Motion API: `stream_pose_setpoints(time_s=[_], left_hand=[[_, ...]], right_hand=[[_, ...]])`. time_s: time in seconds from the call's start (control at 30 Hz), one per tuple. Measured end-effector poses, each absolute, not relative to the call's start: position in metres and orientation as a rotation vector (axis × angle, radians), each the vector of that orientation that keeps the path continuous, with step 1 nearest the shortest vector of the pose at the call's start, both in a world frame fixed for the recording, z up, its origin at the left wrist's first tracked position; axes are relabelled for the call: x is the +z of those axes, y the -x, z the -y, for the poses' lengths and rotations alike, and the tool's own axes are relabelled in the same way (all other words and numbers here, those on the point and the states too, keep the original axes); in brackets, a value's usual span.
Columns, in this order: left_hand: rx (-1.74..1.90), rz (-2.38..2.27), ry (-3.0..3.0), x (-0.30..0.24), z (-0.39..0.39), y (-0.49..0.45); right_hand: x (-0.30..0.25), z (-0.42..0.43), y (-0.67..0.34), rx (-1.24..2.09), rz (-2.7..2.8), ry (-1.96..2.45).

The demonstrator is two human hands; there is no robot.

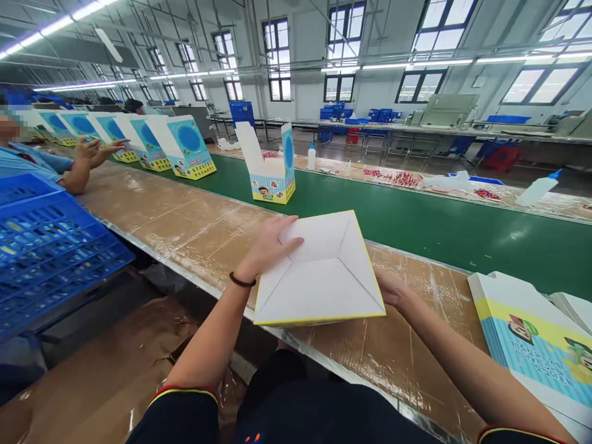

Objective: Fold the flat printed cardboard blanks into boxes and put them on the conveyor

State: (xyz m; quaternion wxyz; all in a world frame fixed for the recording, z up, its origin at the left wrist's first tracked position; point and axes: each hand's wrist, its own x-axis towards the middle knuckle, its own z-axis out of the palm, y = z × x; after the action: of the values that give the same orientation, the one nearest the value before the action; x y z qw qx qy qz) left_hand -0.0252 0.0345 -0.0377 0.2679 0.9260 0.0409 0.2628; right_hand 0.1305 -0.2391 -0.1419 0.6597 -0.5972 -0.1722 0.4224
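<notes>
A white cardboard box [324, 277] with a yellow edge stands bottom-up on the brown taped worktable [185, 228] in front of me, its folded bottom flaps facing me. My left hand [271, 243] lies on the box's upper left flap, fingers stretched flat across it. My right hand [393, 290] grips the box's right side, its fingers mostly hidden behind the box. A dark band circles my left wrist.
A stack of flat printed box blanks [531, 339] lies at my right. An opened box [272, 169] and a row of more boxes [185, 148] ride the green conveyor belt [416, 222]. A blue crate [46, 240] stands left. A co-worker's hands [95, 151] work at far left.
</notes>
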Motion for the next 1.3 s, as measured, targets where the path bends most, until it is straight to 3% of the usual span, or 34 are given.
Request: stream_pose_setpoints(time_s=[0.07, 0.2, 0.27, 0.4, 0.53, 0.83, 1.03, 1.17, 1.3], left_hand=[[0.880, -0.088, -2.399, -0.036, -0.037, 0.033], [1.328, -0.270, -2.041, -0.054, -0.052, 0.029], [1.363, -0.443, -2.028, -0.078, -0.055, 0.022], [0.731, -0.693, -2.491, -0.140, -0.032, 0.011], [0.289, -0.559, -2.766, -0.176, -0.004, 0.011], [0.253, -0.520, -2.793, -0.180, -0.013, 0.012], [0.296, -0.506, -2.820, -0.186, -0.020, 0.013], [0.307, -0.494, -2.864, -0.192, -0.037, 0.014], [0.282, -0.451, -2.912, -0.195, -0.055, 0.008]], right_hand=[[-0.117, 0.242, -0.133, 0.862, 0.380, 1.291], [-0.045, 0.246, -0.158, 0.364, 0.593, 1.276], [-0.017, 0.247, -0.178, 0.140, 0.758, 1.365], [-0.004, 0.235, -0.227, -0.232, 1.022, 1.834], [-0.025, 0.206, -0.267, -0.511, 1.043, 2.479], [-0.067, 0.196, -0.305, -0.566, 0.904, 2.693], [-0.072, 0.211, -0.278, -0.609, 0.787, 2.691], [-0.078, 0.260, -0.250, -0.550, 0.541, 2.790], [-0.083, 0.366, -0.225, -0.393, -0.086, 2.917]])
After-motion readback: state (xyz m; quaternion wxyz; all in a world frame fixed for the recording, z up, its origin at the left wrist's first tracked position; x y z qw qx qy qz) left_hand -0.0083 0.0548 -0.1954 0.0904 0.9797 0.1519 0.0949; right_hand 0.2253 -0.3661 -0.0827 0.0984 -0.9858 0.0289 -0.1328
